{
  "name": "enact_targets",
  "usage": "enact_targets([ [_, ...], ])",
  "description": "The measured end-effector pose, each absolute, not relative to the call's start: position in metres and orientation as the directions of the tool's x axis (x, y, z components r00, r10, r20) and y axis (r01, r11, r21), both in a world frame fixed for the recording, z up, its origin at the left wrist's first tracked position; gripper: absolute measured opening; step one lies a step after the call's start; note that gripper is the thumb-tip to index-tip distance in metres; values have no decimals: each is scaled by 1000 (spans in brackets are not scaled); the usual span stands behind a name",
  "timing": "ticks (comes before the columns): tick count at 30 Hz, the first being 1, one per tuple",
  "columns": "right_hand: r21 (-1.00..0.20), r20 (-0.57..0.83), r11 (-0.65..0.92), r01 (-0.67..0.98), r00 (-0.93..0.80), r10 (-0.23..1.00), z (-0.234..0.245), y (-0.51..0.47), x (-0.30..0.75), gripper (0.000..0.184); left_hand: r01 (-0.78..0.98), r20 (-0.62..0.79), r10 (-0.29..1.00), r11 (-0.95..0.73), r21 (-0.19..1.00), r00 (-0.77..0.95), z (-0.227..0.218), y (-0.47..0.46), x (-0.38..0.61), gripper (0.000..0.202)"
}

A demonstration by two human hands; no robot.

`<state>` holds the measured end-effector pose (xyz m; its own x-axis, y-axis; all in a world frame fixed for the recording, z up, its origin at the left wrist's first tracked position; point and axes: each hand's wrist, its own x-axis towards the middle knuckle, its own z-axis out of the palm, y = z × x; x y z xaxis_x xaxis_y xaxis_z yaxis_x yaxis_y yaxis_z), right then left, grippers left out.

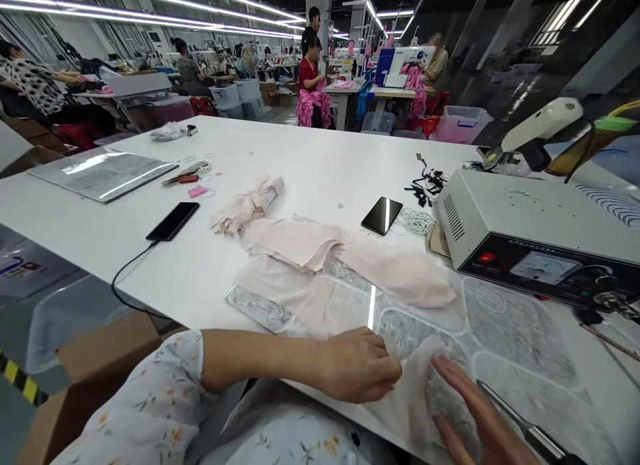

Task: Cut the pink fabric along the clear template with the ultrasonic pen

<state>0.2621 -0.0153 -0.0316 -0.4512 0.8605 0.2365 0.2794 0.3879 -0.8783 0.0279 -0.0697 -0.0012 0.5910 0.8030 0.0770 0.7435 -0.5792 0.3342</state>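
My left hand [361, 365] is closed on the edge of a thin pale pink fabric piece [407, 391] at the table's front edge. On the other side of that piece, my right hand [473, 411] has its thumb and forefinger spread apart, slightly blurred. Alongside the right hand runs a pen-like tool with a metal shaft and black handle [537, 438]; whether the hand touches it is unclear. Beneath the cloth is a grey marbled glassy board [415, 331]. More pale pink fabric pieces [295, 241] are layered beyond, with a crumpled bundle [250, 208] behind them.
A box with a dial [545, 265] stands at right, near a phone [383, 215], pale cord [416, 221] and black scraps [427, 183]. A second phone [173, 221] trails a cable at left. A clear board [103, 175] lies farther left. Co-workers sit beyond the table.
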Motion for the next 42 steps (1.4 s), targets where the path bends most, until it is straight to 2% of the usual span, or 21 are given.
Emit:
enact_targets([
  [2,-793,278,557,248,-666,693,-16,-10,237,59,678,91,746,-643,356,660,6,-75,22,11],
  [3,-768,289,611,193,-746,600,-9,-7,225,58,649,98,727,-658,383,679,10,-78,17,11],
  [4,-770,245,619,156,-823,512,-2,-5,215,53,627,101,720,-657,419,687,14,-82,10,10],
  [5,-779,193,614,128,-882,429,2,-4,206,38,616,97,727,-638,461,680,19,-87,3,9],
  [7,-798,87,586,141,-935,344,8,-5,193,12,604,76,755,-577,550,651,29,-96,-16,9],
  [10,-801,70,569,186,-915,398,13,-5,180,26,604,62,807,-489,629,588,43,-104,-49,14],
  [12,-799,149,573,180,-864,480,19,0,169,26,650,96,836,-487,583,540,51,-103,-74,25],
  [14,-769,327,630,113,-776,539,26,8,154,16,737,171,879,-467,489,445,59,-96,-101,21],
  [16,-636,587,767,81,-595,549,32,16,135,11,812,292,884,-456,364,366,62,-88,-129,21],
  [17,-539,684,836,107,-524,508,33,18,125,16,852,337,872,-451,265,356,61,-86,-142,24],
  [19,-352,772,932,85,-536,340,27,16,108,24,896,398,846,-429,113,355,54,-87,-166,30],
  [21,-312,736,948,64,-614,284,14,8,96,25,891,362,841,-451,58,402,38,-95,-182,34],
  [24,-295,657,954,54,-713,244,-10,-8,90,27,874,314,844,-480,83,434,9,-114,-193,36],
  [27,-304,577,949,83,-777,252,-21,-21,91,25,863,302,848,-489,126,437,-10,-127,-194,36],
  [31,-288,486,944,163,-824,291,-14,-33,91,16,838,289,839,-519,166,462,-11,-133,-195,28],
  [34,-241,446,945,219,-840,309,-9,-44,90,25,815,258,842,-531,232,475,-8,-136,-198,27],
  [37,-189,476,961,204,-836,271,-17,-50,93,22,802,234,851,-523,288,470,-9,-140,-196,23],
  [39,-177,559,974,141,-800,217,-27,-49,96,20,813,221,859,-510,282,462,-11,-142,-192,28],
  [41,-221,639,972,74,-743,202,-36,-45,100,20,830,206,874,-483,279,440,-11,-143,-187,29],
  [42,-292,648,955,42,-726,230,-38,-42,102,20,839,197,884,-465,281,424,-10,-144,-185,28],
])
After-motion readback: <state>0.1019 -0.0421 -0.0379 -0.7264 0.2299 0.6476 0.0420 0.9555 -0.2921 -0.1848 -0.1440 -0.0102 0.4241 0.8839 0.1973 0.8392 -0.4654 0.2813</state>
